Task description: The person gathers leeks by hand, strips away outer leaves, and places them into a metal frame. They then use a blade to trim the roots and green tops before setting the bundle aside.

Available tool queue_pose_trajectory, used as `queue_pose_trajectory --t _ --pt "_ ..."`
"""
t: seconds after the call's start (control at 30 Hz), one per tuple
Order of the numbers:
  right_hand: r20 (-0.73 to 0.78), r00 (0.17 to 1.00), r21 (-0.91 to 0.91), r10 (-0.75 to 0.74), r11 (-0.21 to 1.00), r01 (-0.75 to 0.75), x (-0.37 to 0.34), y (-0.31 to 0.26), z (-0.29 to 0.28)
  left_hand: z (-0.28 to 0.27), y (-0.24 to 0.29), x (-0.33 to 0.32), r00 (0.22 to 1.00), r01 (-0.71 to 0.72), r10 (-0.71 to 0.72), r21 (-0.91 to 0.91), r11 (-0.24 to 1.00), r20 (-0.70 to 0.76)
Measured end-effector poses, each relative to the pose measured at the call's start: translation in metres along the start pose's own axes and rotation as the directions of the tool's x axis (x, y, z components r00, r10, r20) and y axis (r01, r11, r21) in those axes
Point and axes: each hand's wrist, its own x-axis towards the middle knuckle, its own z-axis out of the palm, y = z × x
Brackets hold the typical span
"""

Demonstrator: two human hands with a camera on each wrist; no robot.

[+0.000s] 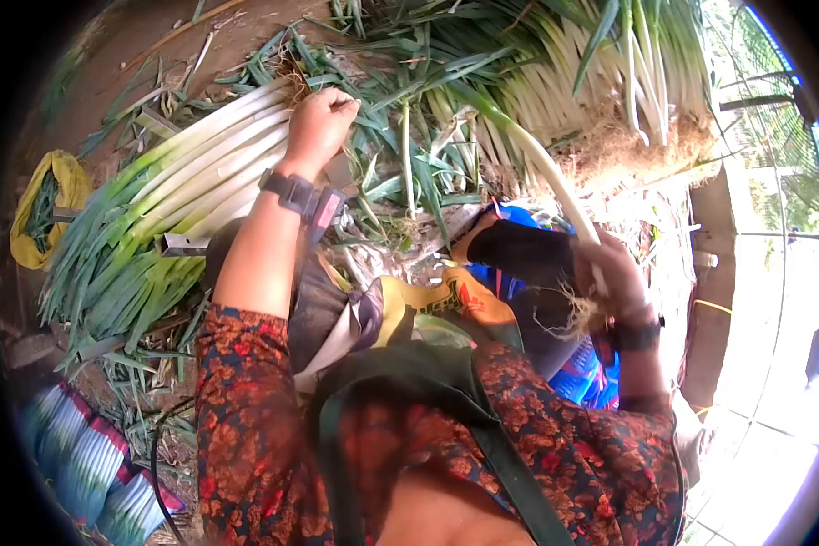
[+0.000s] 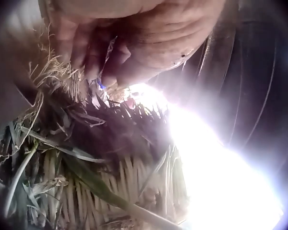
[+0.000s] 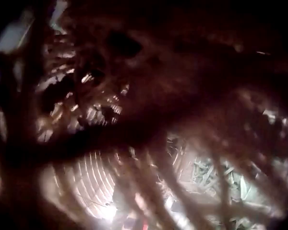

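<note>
In the head view my right hand (image 1: 614,278) grips a long green onion (image 1: 551,173) near its root end, the stringy roots (image 1: 569,314) hanging below the fingers and the green top pointing up and left. My left hand (image 1: 321,127) is beside the root ends of a row of green onions (image 1: 218,150) laid side by side, white shafts toward the hand. Its fingers are loosely curled, with nothing visible in them. The left wrist view shows these fingers (image 2: 91,52) close to dry roots (image 2: 53,72). Dark, blurred roots fill most of the right wrist view.
A large heap of green onions (image 1: 537,91) lies ahead, roots toward me. Loose leaves (image 1: 419,164) litter the ground between. Metal brackets (image 1: 185,244) hold the row at left. A yellow bag (image 1: 53,205) and tied bundles (image 1: 73,446) stand far left; a mesh fence (image 1: 773,136) runs at right.
</note>
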Motion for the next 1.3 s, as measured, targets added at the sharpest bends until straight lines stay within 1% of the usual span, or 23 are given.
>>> queue_pose_trajectory --t 0.07,0.13,0.2,0.27,0.33,0.37,0.4,0.53,0.6,0.67,0.73,0.8,0.87,0.9,0.93,0.97,1.0,1.07,1.1,1.13,1.17,1.27,1.3 --pt "-0.001 1.0 -0.083 0.016 0.996 -0.016 -0.049 0.007 -0.011 0.01 -0.007 0.002 0.994 -0.068 0.06 0.091 0.993 0.09" --pt "-0.084 0.996 -0.178 0.017 0.984 -0.032 -0.093 0.014 -0.01 0.023 0.019 -0.015 0.959 -0.273 0.238 0.265 0.925 0.155" --pt "-0.162 0.987 -0.242 0.015 0.969 -0.055 -0.13 0.018 -0.006 0.045 0.047 -0.028 0.85 -0.484 0.403 0.2 0.852 0.339" --pt "-0.231 0.973 -0.288 0.012 0.954 -0.08 -0.161 0.017 0.002 0.077 0.081 -0.051 0.631 -0.768 0.714 0.111 0.631 0.302" --pt "-0.269 0.962 -0.198 0.053 0.974 -0.109 -0.189 0.008 0.017 0.111 0.107 -0.07 0.538 -0.834 0.772 0.081 0.546 0.339" --pt "-0.277 0.958 -0.154 0.073 0.981 -0.12 -0.2 0.003 0.022 0.127 0.114 -0.075 0.539 -0.824 0.761 0.038 0.566 0.361" --pt "-0.259 0.963 -0.299 0.073 0.942 -0.152 -0.208 -0.001 0.021 0.137 0.119 -0.077 0.545 -0.809 0.747 0.005 0.588 0.381" --pt "-0.195 0.98 -0.287 -0.033 0.957 -0.025 -0.209 0.014 0.017 0.107 0.131 -0.062 0.529 -0.796 0.619 0.086 0.599 0.581" --pt "-0.164 0.983 -0.325 -0.082 0.945 0.025 -0.195 0.014 0.023 0.078 0.128 -0.051 0.542 -0.837 0.677 0.249 0.487 0.497" --pt "-0.178 0.967 -0.409 -0.18 0.908 0.094 -0.173 0.014 0.037 0.032 0.126 -0.039 0.62 -0.784 0.667 0.356 0.509 0.413" --pt "-0.045 0.932 -0.505 -0.36 0.813 0.29 -0.133 0.021 0.038 -0.024 0.12 -0.034 0.67 -0.687 0.692 0.574 0.444 0.267" --pt "0.181 0.859 -0.603 -0.479 0.636 0.482 -0.09 0.009 0.053 -0.088 0.109 -0.026 0.759 -0.581 0.61 0.66 0.477 0.228" --pt "0.21 0.743 -0.528 -0.635 0.566 0.633 -0.038 0.007 0.086 -0.161 0.127 -0.049 0.834 -0.454 0.533 0.729 0.513 0.144" --pt "0.336 0.586 -0.458 -0.737 0.415 0.786 -0.015 -0.005 0.112 -0.187 0.112 -0.055 0.743 -0.43 0.668 0.794 0.429 0.041" --pt "0.339 0.509 -0.35 -0.792 0.395 0.849 0.003 -0.013 0.141 -0.213 0.11 -0.063 0.791 -0.326 0.612 0.849 0.417 0.003" --pt "0.375 0.44 -0.405 -0.816 0.283 0.87 0.019 -0.023 0.165 -0.241 0.101 -0.07 0.737 -0.25 0.676 0.922 0.297 -0.018" --pt "0.4 0.348 -0.4 -0.848 0.18 0.899 0.032 -0.035 0.192 -0.263 0.102 -0.083 0.787 -0.182 0.615 0.933 0.311 -0.051" --pt "0.398 0.332 -0.409 -0.855 0.158 0.899 0.057 -0.053 0.244 -0.299 0.089 -0.102 0.787 -0.069 0.608 0.963 0.26 -0.107" --pt "0.414 0.311 -0.397 -0.856 0.138 0.907 0.068 -0.06 0.267 -0.318 0.072 -0.107 0.796 0.014 0.596 0.988 0.153 -0.103" --pt "0.433 0.23 -0.38 -0.871 0.054 0.923 0.091 -0.06 0.289 -0.334 0.053 -0.111 0.806 0.092 0.584 0.995 0.045 -0.101" --pt "0.459 0.127 -0.376 -0.88 -0.063 0.924 0.119 -0.058 0.31 -0.345 0.042 -0.117 0.893 0.179 0.414 0.983 0.027 -0.174" --pt "0.525 0.324 -0.588 -0.787 -0.06 0.807 0.159 -0.045 0.358 -0.337 -0.022 -0.127 0.915 0.279 0.288 0.959 0.049 -0.281" --pt "0.556 0.458 -0.695 -0.694 -0.087 0.713 0.162 -0.039 0.37 -0.327 -0.048 -0.132 0.944 0.265 0.152 0.948 0.179 -0.292"
